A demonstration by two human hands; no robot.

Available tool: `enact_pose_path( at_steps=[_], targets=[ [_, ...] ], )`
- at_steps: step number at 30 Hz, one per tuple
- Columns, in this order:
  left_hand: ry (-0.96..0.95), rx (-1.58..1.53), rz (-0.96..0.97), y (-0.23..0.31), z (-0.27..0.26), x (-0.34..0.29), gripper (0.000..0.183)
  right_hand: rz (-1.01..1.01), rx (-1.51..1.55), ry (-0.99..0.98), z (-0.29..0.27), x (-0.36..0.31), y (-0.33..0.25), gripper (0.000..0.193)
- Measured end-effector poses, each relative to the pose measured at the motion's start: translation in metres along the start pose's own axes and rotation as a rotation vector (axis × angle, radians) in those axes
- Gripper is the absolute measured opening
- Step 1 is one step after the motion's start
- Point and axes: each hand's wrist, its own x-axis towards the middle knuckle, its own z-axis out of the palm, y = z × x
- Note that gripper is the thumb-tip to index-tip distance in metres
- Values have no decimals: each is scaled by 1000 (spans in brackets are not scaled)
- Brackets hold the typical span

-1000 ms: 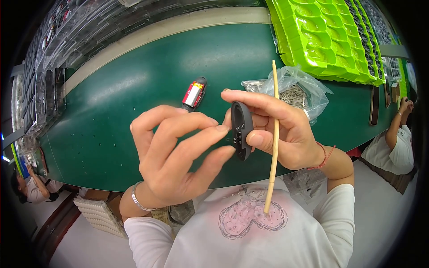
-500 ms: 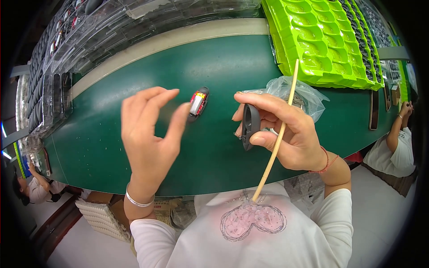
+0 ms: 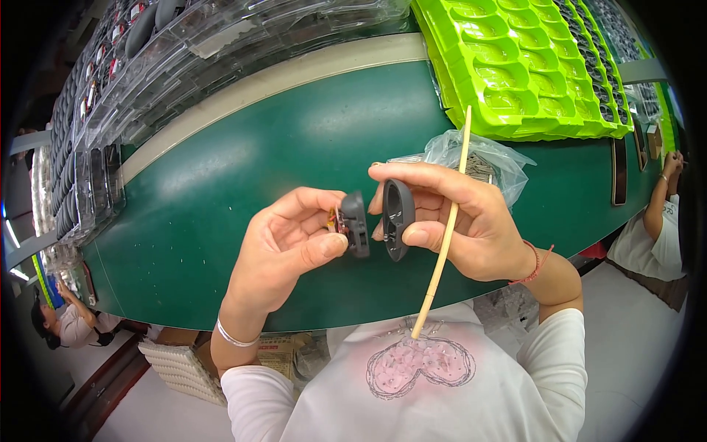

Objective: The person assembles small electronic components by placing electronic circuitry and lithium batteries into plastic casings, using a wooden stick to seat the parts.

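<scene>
My left hand (image 3: pixel 276 247) is closed on a dark oval housing half (image 3: pixel 356 225) with red and yellow parts at its back, lifted off the green table. Facing it across a narrow gap, a hollow black oval shell (image 3: pixel 398 214) stands upright between the thumb and fingers of my right hand (image 3: pixel 479 221). A thin bamboo stick (image 3: pixel 445 250) also lies in the right hand, slanting from the far side down toward my chest. The two oval pieces do not touch. My curled fingers partly hide the parts on the left piece.
Behind my right hand lies a clear plastic bag (image 3: pixel 508 158) with small metal pieces. Bright green moulded trays (image 3: pixel 508 103) are stacked at the far right, some pockets filled with dark parts. Clear trays (image 3: pixel 258 51) pile up far left. Other people sit at both sides.
My left hand has picked up the housing half from the table and brought it right, up to the shell. The right hand keeps the shell and stick, shifted slightly left.
</scene>
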Motion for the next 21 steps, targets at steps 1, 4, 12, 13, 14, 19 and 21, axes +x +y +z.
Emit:
enact_pose_path(
  at_steps=[1,4,12,13,14,19,21],
  targets=[
    [-32,-41,3,-1,-1,0,38,-9,13,-12,1,0,0,56],
    [-75,-84,-45,-3,-5,2,40,-15,-6,-33,-1,0,-1,56],
    [-10,-61,-44,-4,6,-1,73,-55,-116,-62,2,-1,0,57],
    [-16,-65,-48,-2,8,0,73,-53,-98,-45,2,-1,2,56],
    [-21,-68,-51,0,9,0,73,-51,-79,-28,2,-1,3,56],
    [9,0,-4,-7,8,-1,72,-87,-180,-64,2,-2,0,56],
    [15,11,4,-8,8,-1,72,-108,-225,-67,2,-2,0,56]
  ],
)
